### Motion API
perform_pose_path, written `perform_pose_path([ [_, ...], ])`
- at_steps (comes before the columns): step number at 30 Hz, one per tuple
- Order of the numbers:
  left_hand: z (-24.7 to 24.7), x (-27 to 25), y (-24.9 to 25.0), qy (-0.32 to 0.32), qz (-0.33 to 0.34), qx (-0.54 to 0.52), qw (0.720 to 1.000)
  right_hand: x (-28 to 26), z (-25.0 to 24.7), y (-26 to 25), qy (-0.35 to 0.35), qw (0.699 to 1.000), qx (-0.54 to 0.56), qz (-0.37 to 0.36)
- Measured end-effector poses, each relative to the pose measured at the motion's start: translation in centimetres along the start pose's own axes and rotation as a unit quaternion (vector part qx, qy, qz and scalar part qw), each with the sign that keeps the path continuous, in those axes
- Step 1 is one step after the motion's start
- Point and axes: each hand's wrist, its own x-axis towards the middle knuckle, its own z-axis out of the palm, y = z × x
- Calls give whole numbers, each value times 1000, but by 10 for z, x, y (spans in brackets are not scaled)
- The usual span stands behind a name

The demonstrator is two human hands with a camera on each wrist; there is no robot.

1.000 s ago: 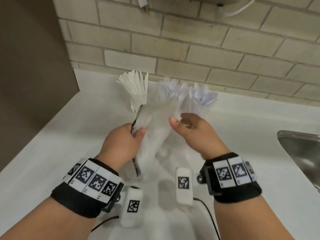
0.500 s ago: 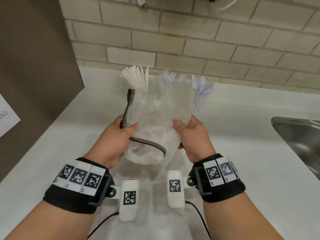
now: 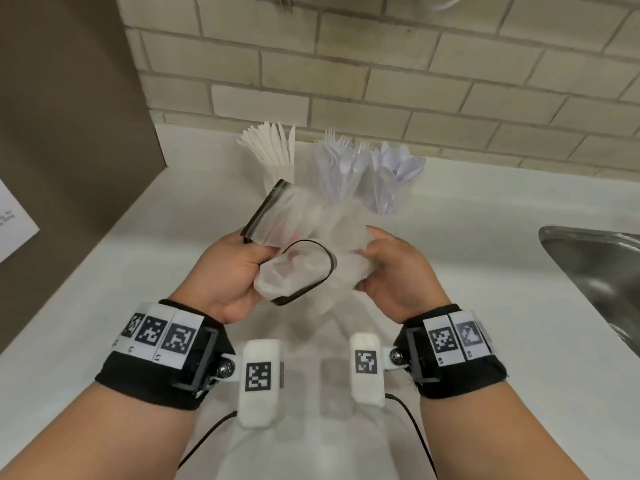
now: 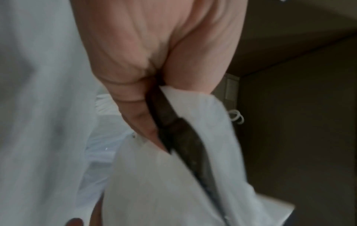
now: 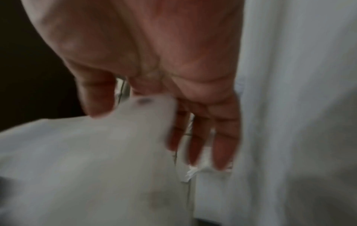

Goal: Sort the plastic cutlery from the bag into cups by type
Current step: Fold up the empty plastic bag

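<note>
The left hand (image 3: 230,268) pinches the black-edged rim of the bag (image 3: 313,251) in the head view, and the right hand (image 3: 394,271), at 3 o'clock of the bag, curls around its crumpled far side. The bag hangs in the air over the counter (image 3: 104,289) and looks empty, though folds could hide a piece. At 12 o'clock stand three cups: knives (image 3: 270,147), forks (image 3: 341,161) and spoons (image 3: 398,168). They are crowded and top-heavy, so a bag swung forward could catch the handles and tip a cup; the sink (image 3: 595,271) at 3 o'clock would swallow anything that rolls.

From the left wrist, the thumb and fingers (image 4: 135,107) clamp the dark rim strip (image 4: 177,137); the film is slick, so a loose pinch may let it slide out.

From the right wrist, the picture is blurred: the thumb presses the bag, while the other fingers (image 5: 222,137) stretch out behind it, which seems a weak hold.
</note>
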Motion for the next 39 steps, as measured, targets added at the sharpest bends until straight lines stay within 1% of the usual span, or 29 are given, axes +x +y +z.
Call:
perform_pose_path([
  [2,-2,4,-2,46,52,61,996,-4,-4,-5,-68,994,54,69],
  [4,0,3,-2,61,92,102,989,-6,0,-7,-74,989,71,103],
  [5,2,1,-3,62,106,113,986,-7,4,-7,-67,992,57,95],
  [7,5,-3,-5,38,121,100,987,-8,16,-4,-41,998,-6,43],
  [8,4,-5,-6,-2,117,59,991,-9,18,-1,-22,999,-40,6],
  [9,2,-8,-5,-64,103,-4,993,-9,18,1,-7,995,-95,-32],
  [10,-1,-11,-3,-120,79,-83,986,-8,16,3,12,983,-168,-73],
  [11,-5,-14,2,-147,51,-158,975,-9,16,1,37,964,-238,-112],
  [12,-8,-15,6,-133,26,-200,970,-11,16,-2,56,946,-288,-137],
  [13,-9,-16,10,-100,2,-211,972,-11,14,-3,63,932,-318,-160],
  [14,-10,-18,13,-71,-19,-187,980,-10,12,-3,54,922,-339,-178],
  [15,-9,-21,15,-65,-36,-136,988,-11,14,-3,32,911,-367,-187],
  [16,-7,-24,14,-76,-41,-66,994,-15,17,-2,8,897,-396,-194],
  [18,2,-32,5,-113,-36,72,990,-20,20,-1,-19,871,-441,-216],
  [20,11,-41,-6,-106,-15,137,985,-26,20,-3,-11,857,-457,-237],
  [22,16,-46,-14,-57,20,170,984,-31,17,-8,12,864,-449,-228],
  [23,17,-47,-16,-27,33,177,983,-35,15,-10,19,873,-438,-213],
  [24,18,-47,-17,2,42,180,983,-37,13,-13,11,891,-410,-196],
  [25,20,-47,-18,28,53,184,981,-40,10,-17,-11,912,-368,-179],
  [26,23,-49,-19,54,65,184,979,-44,8,-20,-40,926,-337,-167],
  [27,26,-51,-20,77,74,177,978,-48,7,-22,-70,927,-330,-165],
  [28,30,-53,-20,95,76,165,979,-53,7,-24,-97,918,-342,-173],
  [30,38,-56,-22,106,58,119,986,-60,10,-22,-122,890,-383,-213],
  [32,46,-61,-23,86,15,48,995,-64,11,-16,-120,856,-431,-260],
  [34,52,-69,-23,36,-9,-67,997,-66,12,-9,-111,830,-462,-293],
  [35,54,-74,-23,1,-9,-136,991,-67,11,-5,-106,821,-470,-306],
  [37,58,-85,-21,-61,-5,-260,964,-70,12,0,-102,806,-484,-324],
  [38,60,-90,-23,-84,3,-279,957,-73,14,2,-110,799,-491,-329],
  [39,60,-91,-25,-95,13,-270,958,-76,16,2,-126,794,-493,-333],
])
